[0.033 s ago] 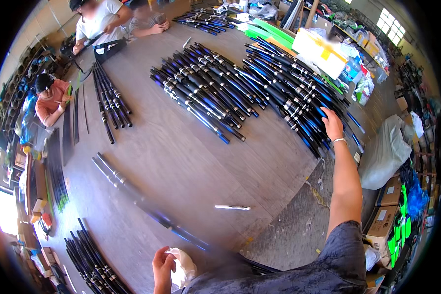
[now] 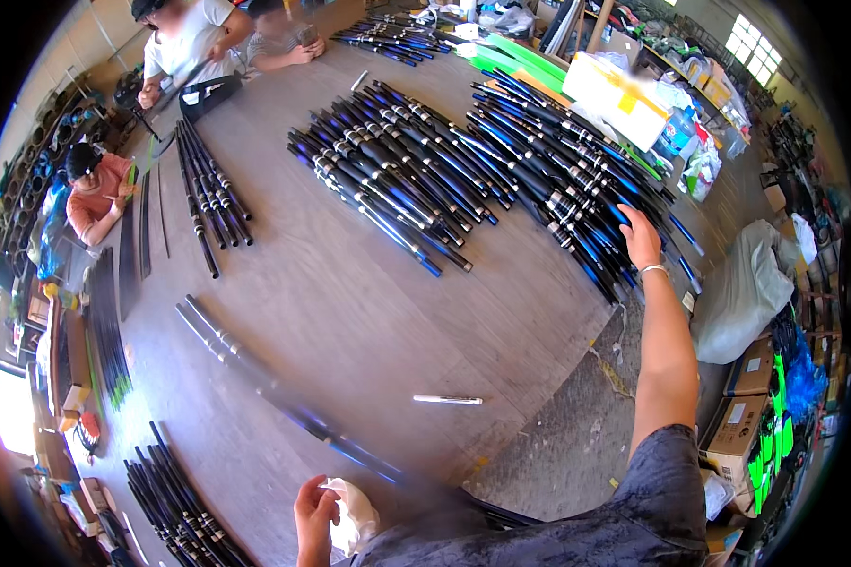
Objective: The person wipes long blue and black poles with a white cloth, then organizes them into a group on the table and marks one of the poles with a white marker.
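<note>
1. Reaching ahead, the right hand (image 2: 641, 236) is extending loose, unclenched fingers at a pile of black-and-blue rods (image 2: 539, 161), which is spreading ahead and leftward of it (I cannot tell whether it is touching them).
2. The left hand (image 2: 316, 510) is curling beside a limp white item (image 2: 354, 522); I cannot tell whether it is gripping it.
3. The tabletop (image 2: 397, 312) is offering broad room between both hands, around a white pen (image 2: 448, 400); its edge is slanting just below the right hand.
4. Right of that hand, a pale sack (image 2: 742, 293) is bulging, contents hidden; below the sack, cardboard boxes (image 2: 736, 433) are standing, contents likewise hidden.
</note>
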The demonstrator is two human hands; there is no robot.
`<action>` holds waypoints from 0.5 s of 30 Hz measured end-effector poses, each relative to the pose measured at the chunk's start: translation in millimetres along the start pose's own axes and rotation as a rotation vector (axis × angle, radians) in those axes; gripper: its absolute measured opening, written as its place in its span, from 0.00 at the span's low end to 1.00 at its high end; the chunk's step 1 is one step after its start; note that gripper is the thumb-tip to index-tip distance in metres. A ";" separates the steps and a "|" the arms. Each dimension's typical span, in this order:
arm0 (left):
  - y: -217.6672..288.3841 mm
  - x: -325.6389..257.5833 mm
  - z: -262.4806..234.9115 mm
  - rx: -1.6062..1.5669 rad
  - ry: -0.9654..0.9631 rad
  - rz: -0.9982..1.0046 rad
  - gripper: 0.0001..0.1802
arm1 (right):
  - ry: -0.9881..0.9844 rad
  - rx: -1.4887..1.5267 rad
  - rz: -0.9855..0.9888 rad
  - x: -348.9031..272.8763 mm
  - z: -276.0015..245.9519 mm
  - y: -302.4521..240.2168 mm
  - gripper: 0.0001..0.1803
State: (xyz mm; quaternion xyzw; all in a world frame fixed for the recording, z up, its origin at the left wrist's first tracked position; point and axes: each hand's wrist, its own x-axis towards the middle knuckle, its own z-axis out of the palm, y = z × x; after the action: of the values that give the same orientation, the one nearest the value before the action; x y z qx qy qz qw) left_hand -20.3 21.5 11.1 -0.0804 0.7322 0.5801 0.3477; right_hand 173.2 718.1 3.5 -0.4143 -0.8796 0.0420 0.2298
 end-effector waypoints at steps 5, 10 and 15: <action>1.7 6.6 6.2 0.021 -0.054 -0.028 0.19 | 0.063 -0.069 0.226 -2.2 16.2 -12.6 0.24; -0.3 3.5 -0.2 0.107 -0.102 -0.021 0.19 | 0.235 -0.268 0.133 -19.1 35.6 -21.2 0.23; 13.4 50.0 20.4 0.084 -0.152 0.173 0.19 | 0.059 0.464 -0.139 -89.3 10.5 -154.7 0.12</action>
State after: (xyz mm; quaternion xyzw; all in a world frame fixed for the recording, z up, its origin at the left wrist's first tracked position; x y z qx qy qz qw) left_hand -56.1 58.4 -10.1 0.0419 0.7316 0.5812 0.3538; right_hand 108.1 551.5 2.0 -0.2898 -0.8657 0.2149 0.3470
